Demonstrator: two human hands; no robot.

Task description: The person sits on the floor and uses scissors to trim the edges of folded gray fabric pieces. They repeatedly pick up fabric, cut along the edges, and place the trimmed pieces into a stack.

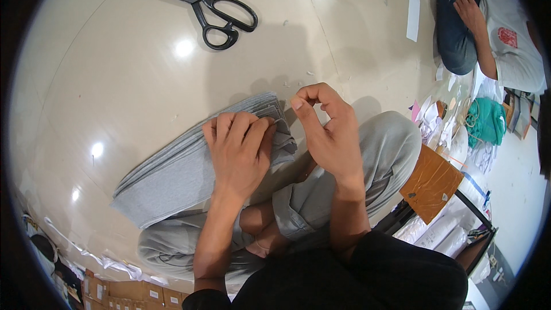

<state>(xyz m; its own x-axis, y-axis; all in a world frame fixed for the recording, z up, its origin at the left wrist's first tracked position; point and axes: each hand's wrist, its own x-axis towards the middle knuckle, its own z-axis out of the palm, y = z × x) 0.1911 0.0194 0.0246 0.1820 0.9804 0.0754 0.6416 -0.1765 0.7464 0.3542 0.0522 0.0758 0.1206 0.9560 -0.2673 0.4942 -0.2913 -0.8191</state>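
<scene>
Pressing flat, the left hand [238, 152] pins grey fabric [189, 166]; right hand [327, 132] pinches shut (just beside).

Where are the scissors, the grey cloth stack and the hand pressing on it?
scissors [202, 4]: head view, on the pivot where the blades meet the black handles.
grey cloth stack [166, 181]: head view, on its flat top layer.
left hand [238, 152]: head view, on the back of the hand.

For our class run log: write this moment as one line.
left hand: pressing grey fabric stack | right hand: raised, pinching | scissors: on floor, untouched
</scene>
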